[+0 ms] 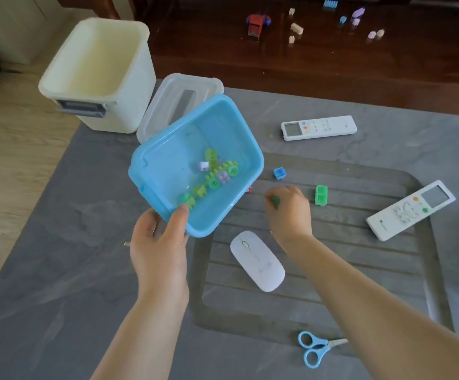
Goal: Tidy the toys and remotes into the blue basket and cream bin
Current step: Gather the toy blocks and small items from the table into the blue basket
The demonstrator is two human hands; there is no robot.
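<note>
My left hand [160,242] grips the near rim of the blue basket [168,160], thumb inside, holding it tilted above the grey table. Several green and lilac toy blocks [217,174] lie in it. My right hand [288,212] is curled round a small green block [275,201] on the table just right of the basket. A blue block [279,173] and a green block [321,195] lie close by. Two white remotes [319,127] [411,209] lie further right. The cream bin [96,75] stands open at the back left.
A clear lid [179,102] leans behind the basket. A white mouse [257,260] and blue scissors [314,348] lie near me on the grooved mat [360,256]. More toys, among them a red truck [257,24], are scattered on the dark wooden surface beyond the table.
</note>
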